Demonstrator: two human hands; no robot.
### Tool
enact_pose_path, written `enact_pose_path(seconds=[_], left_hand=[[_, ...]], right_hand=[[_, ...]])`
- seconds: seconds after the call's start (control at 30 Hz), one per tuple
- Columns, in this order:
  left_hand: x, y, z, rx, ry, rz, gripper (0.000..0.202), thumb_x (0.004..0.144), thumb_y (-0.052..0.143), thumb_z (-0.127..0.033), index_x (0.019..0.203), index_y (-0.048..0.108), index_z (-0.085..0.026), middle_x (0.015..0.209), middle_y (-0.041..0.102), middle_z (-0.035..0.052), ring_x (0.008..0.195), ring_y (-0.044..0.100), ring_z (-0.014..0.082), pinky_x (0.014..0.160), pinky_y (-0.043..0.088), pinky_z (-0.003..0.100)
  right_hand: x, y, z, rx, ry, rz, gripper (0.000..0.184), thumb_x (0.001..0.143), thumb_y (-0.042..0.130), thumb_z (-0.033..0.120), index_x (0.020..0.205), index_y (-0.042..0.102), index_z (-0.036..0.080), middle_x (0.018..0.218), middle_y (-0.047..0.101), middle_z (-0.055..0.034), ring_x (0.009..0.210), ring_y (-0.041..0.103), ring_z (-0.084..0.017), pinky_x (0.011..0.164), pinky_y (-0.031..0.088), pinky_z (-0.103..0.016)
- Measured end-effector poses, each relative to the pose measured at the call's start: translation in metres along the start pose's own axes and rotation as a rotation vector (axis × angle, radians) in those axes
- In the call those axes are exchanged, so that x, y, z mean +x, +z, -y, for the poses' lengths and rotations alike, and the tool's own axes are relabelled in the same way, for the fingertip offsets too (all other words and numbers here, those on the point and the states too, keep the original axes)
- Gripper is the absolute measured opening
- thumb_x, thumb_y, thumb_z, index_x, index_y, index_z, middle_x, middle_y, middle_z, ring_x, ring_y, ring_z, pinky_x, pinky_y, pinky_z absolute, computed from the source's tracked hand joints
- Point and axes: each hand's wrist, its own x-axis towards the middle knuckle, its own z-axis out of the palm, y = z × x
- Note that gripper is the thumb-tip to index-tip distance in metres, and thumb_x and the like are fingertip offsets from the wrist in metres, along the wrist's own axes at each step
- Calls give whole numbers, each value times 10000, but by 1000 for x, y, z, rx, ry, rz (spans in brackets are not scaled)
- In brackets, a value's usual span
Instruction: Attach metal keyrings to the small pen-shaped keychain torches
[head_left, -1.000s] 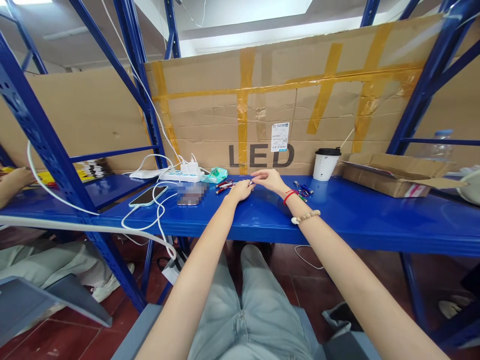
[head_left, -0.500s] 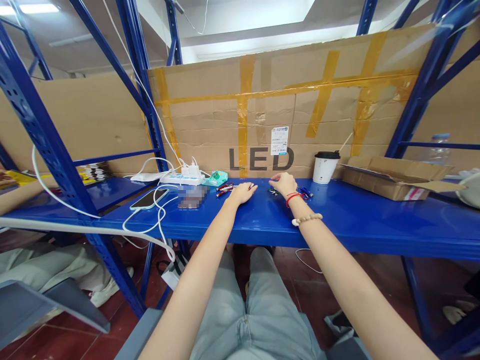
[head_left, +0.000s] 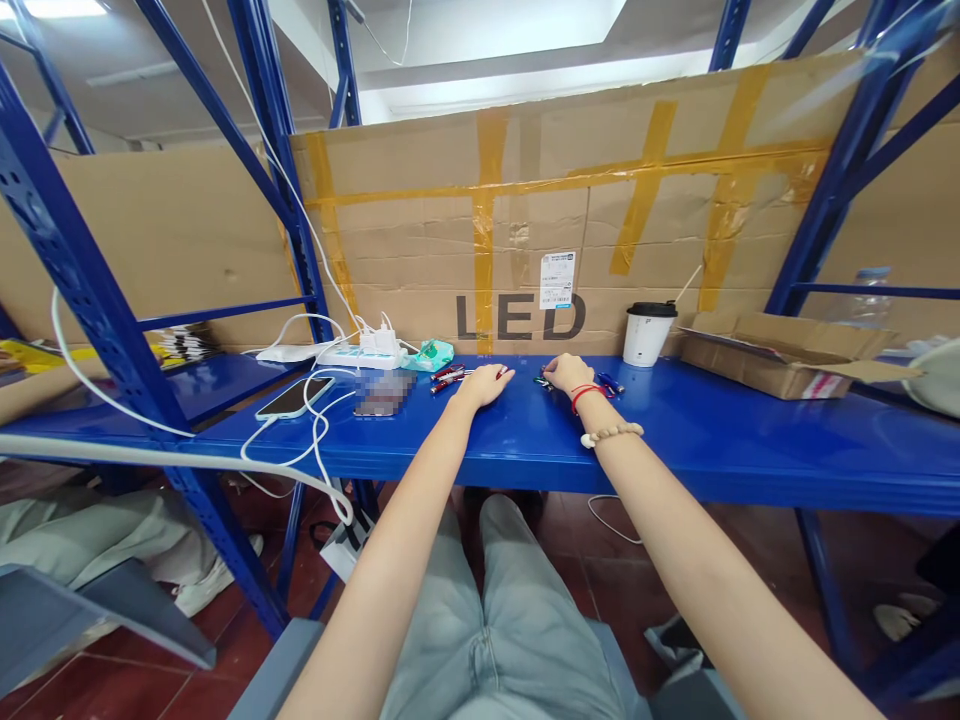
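Observation:
My left hand (head_left: 486,384) rests on the blue shelf (head_left: 675,440) with its fingers curled round a small red piece (head_left: 507,373) that sticks out at the fingertips. A few red pieces (head_left: 447,377) lie just to its left. My right hand (head_left: 570,372), with a red string and a bead bracelet on the wrist, lies a short way to the right. Its fingers are curled down on a small heap of green and blue pieces (head_left: 541,380), more of which show behind the wrist (head_left: 609,383). What the fingers pinch is hidden.
A paper cup with a black lid (head_left: 646,332) and an open flat carton (head_left: 780,352) stand to the right. To the left lie a phone (head_left: 289,397), white cables (head_left: 319,440), a power strip (head_left: 360,352) and a teal packet (head_left: 433,353). Taped cardboard (head_left: 570,220) backs the shelf. Another person's legs (head_left: 90,540) show at lower left.
My right hand has left the left hand's fingertips and moved right, down onto the heap of small pieces. My left hand has stayed in place with the red piece.

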Motion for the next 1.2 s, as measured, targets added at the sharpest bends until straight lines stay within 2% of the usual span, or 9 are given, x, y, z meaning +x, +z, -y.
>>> enact_pose_path(seconds=[0.17, 0.3, 0.43, 0.53, 0.6, 0.77, 0.9, 1.1, 1.2], left_hand=[[-1, 0, -1, -13, -5, 0, 372, 899, 316, -433, 807, 564, -172, 921, 654, 89, 904, 596, 215, 789, 434, 302], [1, 1, 2, -6, 2, 11, 380, 898, 308, -447, 799, 559, -178, 919, 655, 84, 887, 601, 218, 775, 439, 310], [0, 0, 1, -11, 4, 7, 392, 896, 300, -458, 792, 557, -181, 902, 658, 84, 894, 599, 214, 765, 439, 291], [0, -1, 1, 2, -4, 5, 386, 892, 302, -456, 798, 560, -185, 928, 657, 87, 911, 598, 225, 767, 439, 295], [1, 0, 1, 3, -8, 10, 386, 890, 296, -460, 799, 556, -190, 932, 660, 84, 914, 601, 230, 757, 441, 299], [4, 1, 3, 16, -10, 22, 388, 891, 288, -455, 771, 549, -194, 917, 666, 85, 917, 607, 231, 753, 444, 298], [2, -1, 1, 4, -15, 30, 391, 893, 285, -458, 781, 548, -192, 959, 663, 83, 919, 606, 226, 767, 447, 301], [0, -1, -1, -2, -19, 19, 401, 893, 283, -460, 837, 565, -182, 1013, 649, 103, 967, 591, 240, 806, 440, 320], [1, 0, 1, 1, -14, 23, 407, 893, 281, -461, 841, 570, -179, 1014, 648, 110, 979, 587, 248, 813, 437, 326]], right_hand=[[1, 1, 1, 12, -35, 61, 190, 782, 580, 292, 884, 726, 226, 964, 691, -83, 950, 622, -222, 812, 467, -320], [0, -1, 1, 42, -17, 15, 181, 749, 612, 293, 861, 726, 208, 949, 694, -88, 940, 625, -231, 807, 475, -322], [2, -13, -5, 93, 7, -209, 318, 838, 446, 225, 1084, 647, 229, 1128, 636, -59, 1059, 571, -197, 881, 445, -316], [9, -27, -17, 206, 6, -389, 366, 861, 359, 210, 1115, 623, 220, 1118, 636, -56, 1039, 578, -187, 885, 445, -322], [13, -37, -29, 257, -52, -309, 339, 840, 404, 201, 1076, 646, 186, 1084, 650, -69, 1012, 588, -194, 878, 450, -322], [16, -48, -61, 250, -257, 129, 245, 689, 672, 234, 926, 719, 192, 922, 706, -26, 841, 636, -148, 780, 488, -226], [17, -45, -78, 223, -328, 399, 445, 584, 749, 386, 984, 704, 195, 927, 704, -39, 762, 632, -146, 690, 502, -228], [19, -31, -85, 287, -464, 478, 431, 605, 715, 436, 944, 714, 169, 869, 709, -49, 745, 621, -144, 684, 491, -234], [25, -29, -87, 226, -464, 340, 344, 716, 631, 410, 939, 711, 160, 905, 708, -40, 802, 628, -144, 727, 486, -223]])
